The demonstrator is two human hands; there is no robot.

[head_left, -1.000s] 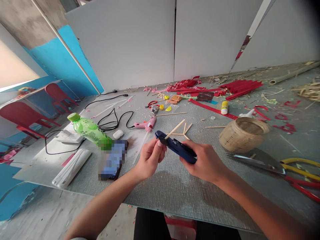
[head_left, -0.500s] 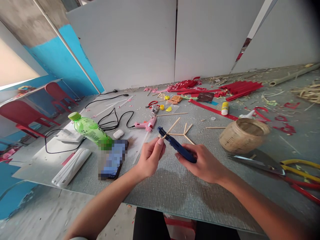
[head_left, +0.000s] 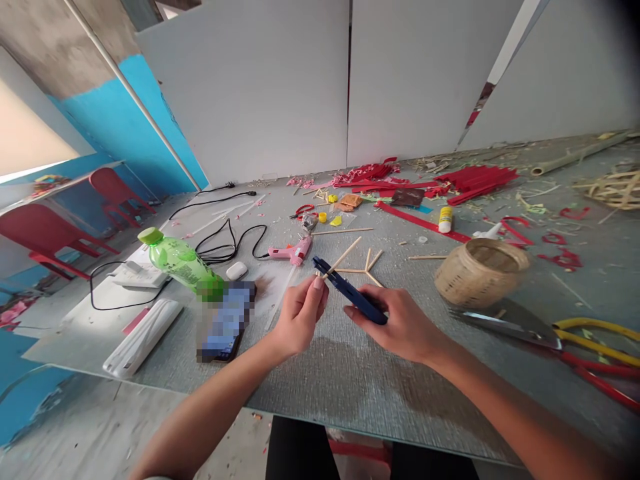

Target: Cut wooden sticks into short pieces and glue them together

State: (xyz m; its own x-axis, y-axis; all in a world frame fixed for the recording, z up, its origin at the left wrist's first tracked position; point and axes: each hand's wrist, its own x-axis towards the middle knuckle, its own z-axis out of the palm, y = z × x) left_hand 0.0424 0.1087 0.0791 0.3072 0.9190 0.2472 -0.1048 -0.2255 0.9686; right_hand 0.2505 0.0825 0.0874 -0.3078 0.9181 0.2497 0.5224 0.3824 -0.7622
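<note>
My left hand point(head_left: 300, 313) pinches a thin wooden stick point(head_left: 346, 257) near its lower end, and the stick slants up to the right. In my right hand point(head_left: 400, 323) is a dark blue cutting tool point(head_left: 355, 293), its fingers wrapped round the handles. The tool's jaws meet the stick just above my left thumb. Behind the tool, a branched figure of joined sticks point(head_left: 367, 269) lies on the table. A pink glue gun point(head_left: 293, 251) rests beyond my left hand.
Left of my hands are a phone point(head_left: 230, 320), a green bottle point(head_left: 183, 263), a white earbud case point(head_left: 237, 270) and a white power bank point(head_left: 143, 339). At right stand a woven jar point(head_left: 480, 273) and large shears point(head_left: 595, 340). Red strips point(head_left: 475, 181) lie at the back.
The view has shifted slightly. The tool's handles look a little closer together, and both hands keep nearly the same position around the stick.
</note>
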